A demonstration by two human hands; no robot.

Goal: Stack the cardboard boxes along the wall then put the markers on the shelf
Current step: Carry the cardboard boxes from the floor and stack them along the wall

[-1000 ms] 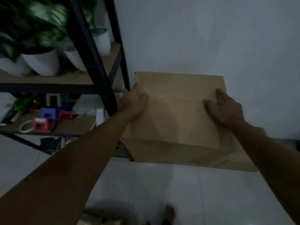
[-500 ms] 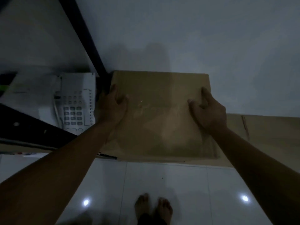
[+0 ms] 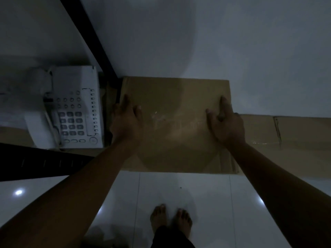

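Both forearms are bare to the frame's edge, no sleeves, watch or rings showing; the left hand (image 3: 126, 123) and right hand (image 3: 226, 127) are ungloved. The feet (image 3: 171, 221) are bare; dark trousers (image 3: 170, 238) cover the legs above them.

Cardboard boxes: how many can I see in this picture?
2. The top box sits against the wall beside the shelf frame, with the left hand and the right hand on it. The lower box extends to its right. More may be hidden underneath.
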